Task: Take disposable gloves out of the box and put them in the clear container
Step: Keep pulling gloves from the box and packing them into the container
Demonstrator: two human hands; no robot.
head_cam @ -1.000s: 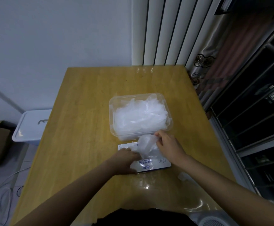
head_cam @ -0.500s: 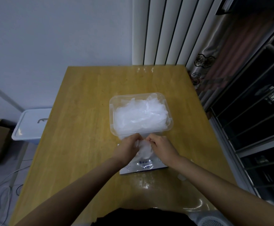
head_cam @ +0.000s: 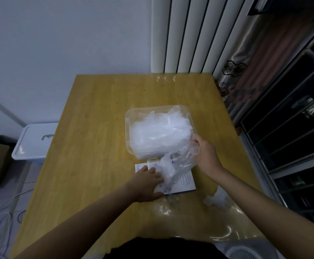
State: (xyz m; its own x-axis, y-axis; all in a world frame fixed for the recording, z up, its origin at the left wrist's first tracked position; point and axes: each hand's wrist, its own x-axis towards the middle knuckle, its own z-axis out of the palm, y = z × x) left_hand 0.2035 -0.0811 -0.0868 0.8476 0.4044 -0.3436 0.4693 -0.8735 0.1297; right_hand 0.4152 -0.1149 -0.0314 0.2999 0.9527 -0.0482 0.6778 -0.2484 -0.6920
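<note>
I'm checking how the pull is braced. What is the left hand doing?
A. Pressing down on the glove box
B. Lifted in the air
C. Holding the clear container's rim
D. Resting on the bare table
A: the left hand lies flat on the glove box while the right hand pulls gloves up.

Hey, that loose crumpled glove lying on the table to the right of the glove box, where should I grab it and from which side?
Judging by its pose, pinch the loose glove at its raised, bunched middle, coming straight down from above with the right hand. It lies as thin film on the table, so its flat edges offer little to catch.
</note>
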